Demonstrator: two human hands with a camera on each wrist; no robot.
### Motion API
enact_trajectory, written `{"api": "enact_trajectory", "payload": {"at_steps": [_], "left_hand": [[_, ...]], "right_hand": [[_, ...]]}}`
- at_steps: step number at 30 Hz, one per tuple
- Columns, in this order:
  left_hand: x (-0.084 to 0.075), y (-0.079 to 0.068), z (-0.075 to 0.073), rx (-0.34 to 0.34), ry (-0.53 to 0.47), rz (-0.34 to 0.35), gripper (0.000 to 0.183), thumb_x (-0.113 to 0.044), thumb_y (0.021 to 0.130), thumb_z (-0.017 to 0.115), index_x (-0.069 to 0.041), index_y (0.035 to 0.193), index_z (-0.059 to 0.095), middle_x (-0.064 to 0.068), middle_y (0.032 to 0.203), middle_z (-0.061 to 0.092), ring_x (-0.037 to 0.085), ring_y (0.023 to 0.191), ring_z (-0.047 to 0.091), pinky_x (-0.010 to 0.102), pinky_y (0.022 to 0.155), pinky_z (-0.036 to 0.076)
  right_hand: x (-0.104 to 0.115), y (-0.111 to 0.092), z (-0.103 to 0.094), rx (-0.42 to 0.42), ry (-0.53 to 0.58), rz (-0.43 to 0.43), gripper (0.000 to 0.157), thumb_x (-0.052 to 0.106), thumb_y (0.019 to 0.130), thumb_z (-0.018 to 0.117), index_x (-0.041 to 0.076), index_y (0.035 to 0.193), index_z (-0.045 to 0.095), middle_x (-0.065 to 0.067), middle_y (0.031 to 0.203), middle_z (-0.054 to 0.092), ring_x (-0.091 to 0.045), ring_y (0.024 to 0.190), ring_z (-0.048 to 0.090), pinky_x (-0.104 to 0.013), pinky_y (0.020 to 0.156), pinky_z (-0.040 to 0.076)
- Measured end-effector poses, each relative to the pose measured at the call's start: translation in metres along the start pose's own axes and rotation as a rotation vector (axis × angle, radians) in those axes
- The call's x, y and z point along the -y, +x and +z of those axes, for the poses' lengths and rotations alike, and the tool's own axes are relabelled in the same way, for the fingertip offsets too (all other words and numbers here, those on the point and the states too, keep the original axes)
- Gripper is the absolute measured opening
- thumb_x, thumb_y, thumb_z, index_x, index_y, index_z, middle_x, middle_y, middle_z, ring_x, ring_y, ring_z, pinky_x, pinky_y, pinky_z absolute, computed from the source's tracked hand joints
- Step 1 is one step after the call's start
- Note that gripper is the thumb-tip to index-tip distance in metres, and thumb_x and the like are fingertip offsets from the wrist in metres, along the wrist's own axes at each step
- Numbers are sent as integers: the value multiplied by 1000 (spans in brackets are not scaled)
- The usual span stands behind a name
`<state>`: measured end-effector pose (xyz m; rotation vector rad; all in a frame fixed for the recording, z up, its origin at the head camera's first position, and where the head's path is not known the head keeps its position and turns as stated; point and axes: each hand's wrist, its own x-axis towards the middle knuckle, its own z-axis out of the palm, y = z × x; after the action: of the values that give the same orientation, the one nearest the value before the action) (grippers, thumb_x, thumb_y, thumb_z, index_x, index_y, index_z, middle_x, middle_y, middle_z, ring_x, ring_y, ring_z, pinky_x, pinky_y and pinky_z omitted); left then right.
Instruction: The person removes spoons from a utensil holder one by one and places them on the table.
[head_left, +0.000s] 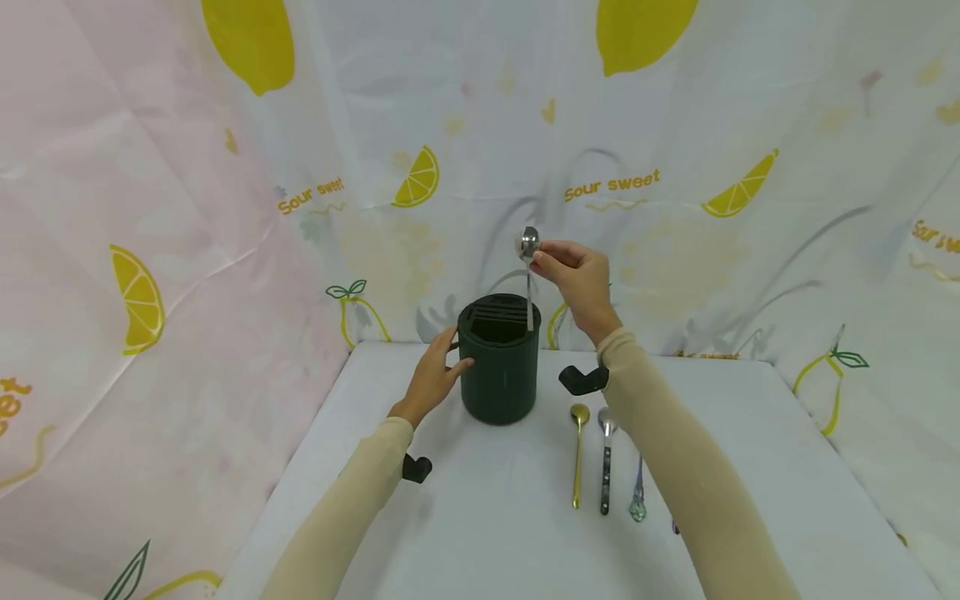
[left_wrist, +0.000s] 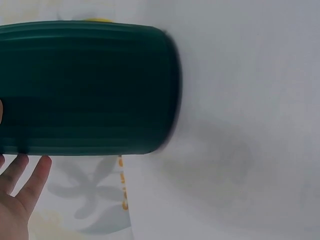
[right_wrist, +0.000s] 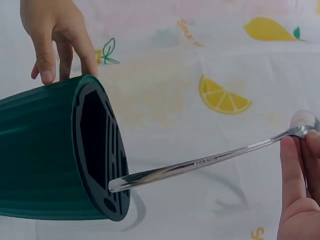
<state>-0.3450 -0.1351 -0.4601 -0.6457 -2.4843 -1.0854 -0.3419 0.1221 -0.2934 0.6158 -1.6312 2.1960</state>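
Observation:
A dark green utensil holder (head_left: pixel 498 379) with a black slotted lid (right_wrist: pixel 102 150) stands upright on the table. Near its bowl, my right hand (head_left: pixel 577 279) pinches a shiny silver spoon (right_wrist: pixel 200 162), which hangs bowl up and handle down above the holder. The handle's lower end overlaps the lid's slotted side in the right wrist view. My left hand (head_left: pixel 435 375) touches the holder's left side, fairly straight fingers (left_wrist: pixel 37 180) toward the back and thumb on the front wall.
Right of the holder lie a gold spoon (head_left: pixel 578 454), a spoon with a dark speckled handle (head_left: pixel 606 467) and one with an ornate greenish handle end (head_left: pixel 637 504). My right sleeve (head_left: pixel 682 450) partly covers that side. A lemon-print cloth (head_left: pixel 480 150) hangs behind the white table (head_left: pixel 480 517).

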Motion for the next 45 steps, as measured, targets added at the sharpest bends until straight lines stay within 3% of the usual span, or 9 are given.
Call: {"api": "enact_trajectory", "payload": {"at_steps": [9, 19, 28, 35, 39, 45], "left_hand": [[-2, 1, 1, 8, -7, -2, 71, -23, 94, 67, -17, 154, 29, 9, 151, 37, 28, 124, 53, 41, 84, 56], [-2, 4, 2, -5, -5, 14, 71, -23, 93, 68, -15, 153, 30, 9, 150, 37, 29, 124, 53, 40, 82, 56], [-3, 4, 2, -2, -1, -4, 72, -24, 94, 67, -15, 154, 29, 8, 152, 36, 27, 125, 52, 42, 83, 56], [0, 3, 1, -12, -3, 1, 71, -24, 93, 67, -13, 153, 31, 10, 151, 37, 28, 124, 53, 42, 81, 56], [1, 3, 1, -19, -5, 20, 70, -24, 93, 67, -12, 152, 31, 11, 150, 38, 30, 123, 53, 42, 80, 56], [2, 2, 1, -17, 3, 39, 72, -25, 93, 68, -11, 153, 30, 12, 150, 37, 32, 122, 54, 43, 84, 55]], "right_hand": [[11, -1, -23, -80, -55, 29, 25, 0, 86, 73, -14, 106, 67, -19, 97, 71, -25, 85, 72, -34, 80, 57], [14, -11, -63, -180, 0, 71, 29, -5, 84, 72, -18, 108, 64, -21, 98, 69, -25, 81, 72, -33, 78, 57], [6, -28, -113, -272, -4, 129, 34, -6, 83, 73, -20, 111, 61, -14, 92, 70, -23, 81, 72, -33, 78, 56], [-4, -51, -154, -329, 12, 236, 32, -9, 84, 71, -19, 113, 62, -12, 92, 69, -21, 81, 72, -31, 78, 56], [-4, -63, -177, -352, -24, 276, 28, -9, 85, 70, -17, 111, 63, -10, 92, 68, -19, 81, 72, -29, 78, 56], [6, -78, -208, -376, 24, 319, 15, -11, 86, 67, -11, 101, 70, -9, 89, 69, -18, 78, 72, -27, 77, 56]]}}
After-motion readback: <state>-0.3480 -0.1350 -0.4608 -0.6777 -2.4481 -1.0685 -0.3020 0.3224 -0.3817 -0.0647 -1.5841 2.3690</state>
